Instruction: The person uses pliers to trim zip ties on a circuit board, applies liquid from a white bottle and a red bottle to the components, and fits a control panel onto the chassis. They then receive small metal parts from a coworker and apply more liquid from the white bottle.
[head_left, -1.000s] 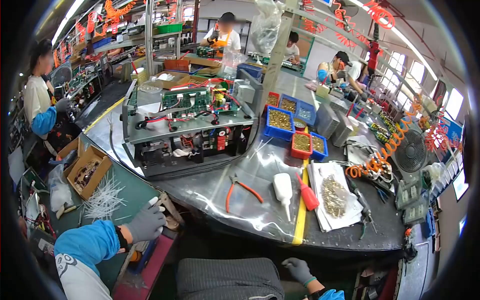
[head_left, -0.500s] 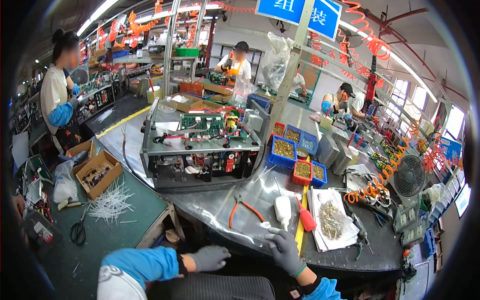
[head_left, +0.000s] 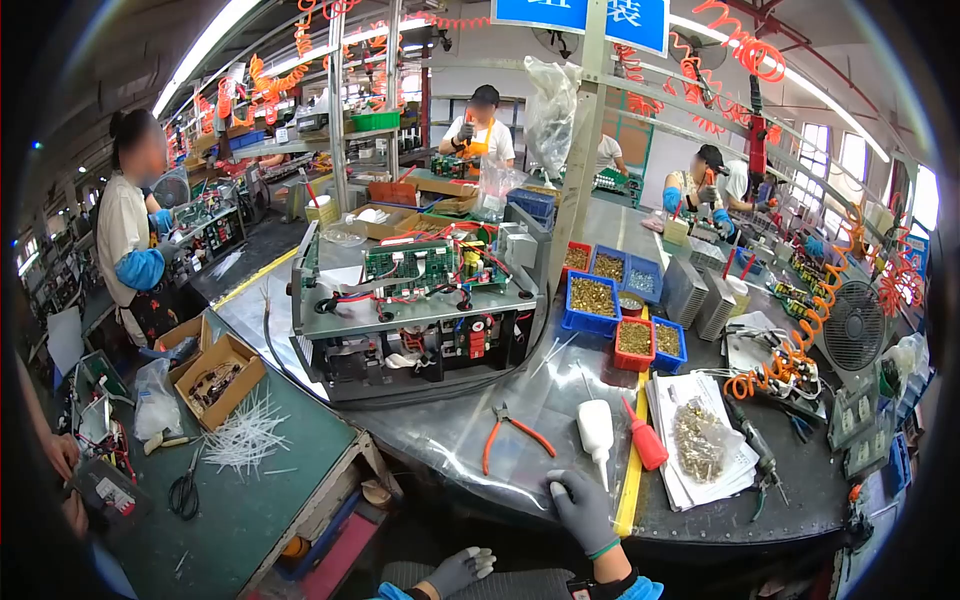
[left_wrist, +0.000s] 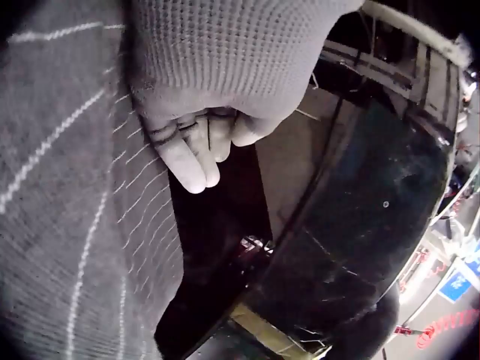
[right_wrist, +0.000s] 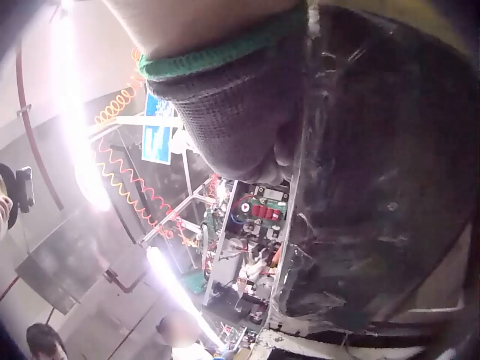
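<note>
Right hand point(head_left: 585, 515), at the workbench point(head_left: 430, 435) edge (grip unclear), should avoid the diagonal cutters' point(head_left: 530, 436) tips; left hand point(head_left: 460, 572), loosely curled, is empty.

The left hand point(head_left: 458, 574) has left the green bench's point(head_left: 270, 510) corner at 8 o'clock and is over the lap point(head_left: 530, 585) at 6. The right hand point(head_left: 585, 515) has risen to the grey table's point(head_left: 430, 435) front edge, at 5. Scissors point(head_left: 184, 495) now show at 8, a blue sign point(head_left: 640, 28) at 1.
</note>
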